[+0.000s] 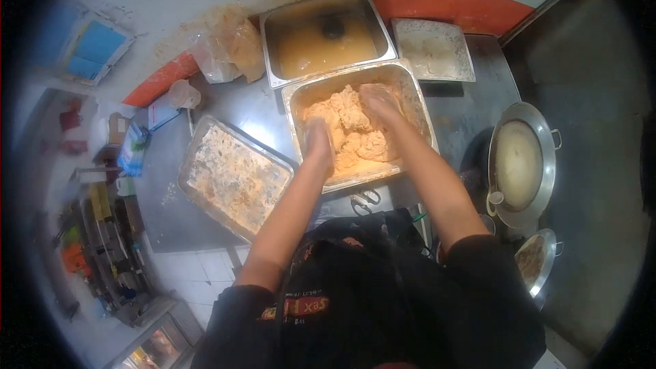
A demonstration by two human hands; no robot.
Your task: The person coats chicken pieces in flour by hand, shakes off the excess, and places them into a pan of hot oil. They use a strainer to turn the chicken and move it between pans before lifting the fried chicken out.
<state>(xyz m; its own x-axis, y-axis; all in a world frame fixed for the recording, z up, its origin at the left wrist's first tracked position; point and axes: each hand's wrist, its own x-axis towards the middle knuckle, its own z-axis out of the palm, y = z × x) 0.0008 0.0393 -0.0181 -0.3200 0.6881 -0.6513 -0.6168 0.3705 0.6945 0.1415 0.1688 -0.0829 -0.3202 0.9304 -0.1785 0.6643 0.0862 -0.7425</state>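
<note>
A deep metal pan holds lumpy pieces coated in orange-tinted flour, which look like breaded chicken. Along the pan's left side, my left hand presses against the coated pieces, its fingers stretched out and partly lost in the flour. My right hand reaches over the pan's right half and rests against the upper pieces. Its fingers look extended and floury, with the tips hard to make out. The coated pieces lie between the two hands.
Behind stands a metal pan of cloudy orange liquid with a dark round thing in it. A flour-crusted tray lies left, another tray back right. Scissors lie in front. Two large pans stand right; a plastic bag sits back left.
</note>
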